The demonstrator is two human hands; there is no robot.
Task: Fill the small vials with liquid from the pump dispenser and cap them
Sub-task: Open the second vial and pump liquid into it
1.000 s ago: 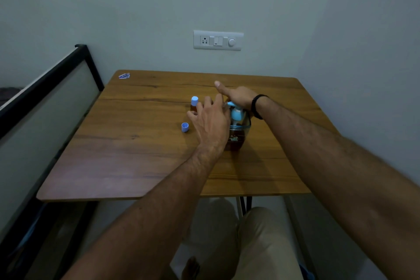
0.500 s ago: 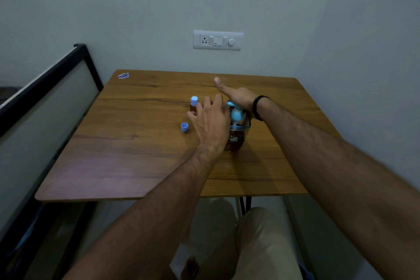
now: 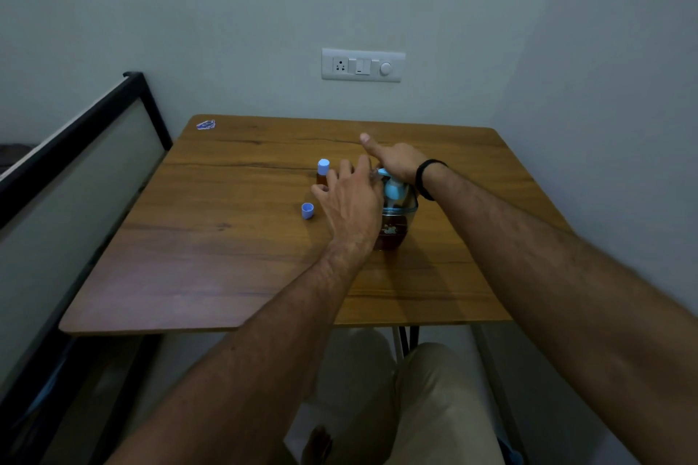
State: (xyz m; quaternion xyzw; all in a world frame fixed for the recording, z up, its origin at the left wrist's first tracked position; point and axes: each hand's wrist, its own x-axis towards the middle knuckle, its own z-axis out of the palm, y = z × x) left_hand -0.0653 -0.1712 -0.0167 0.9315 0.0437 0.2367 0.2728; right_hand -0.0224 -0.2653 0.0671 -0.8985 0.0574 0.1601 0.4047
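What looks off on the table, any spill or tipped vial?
No spill or tipping shows. The capped vial stands upright; a loose blue cap sits apart on the table, likely for the vial being filled, which the left hand hides beside the pump dispenser.

You sit in a plain room of a home, in a corner of bare pale walls (image 3: 226, 11). A white switch plate (image 3: 363, 64) with a socket is set in the wall above the small wood-grain surface (image 3: 226, 238). A black-framed panel (image 3: 75, 147) stands to your left, just beside the surface.
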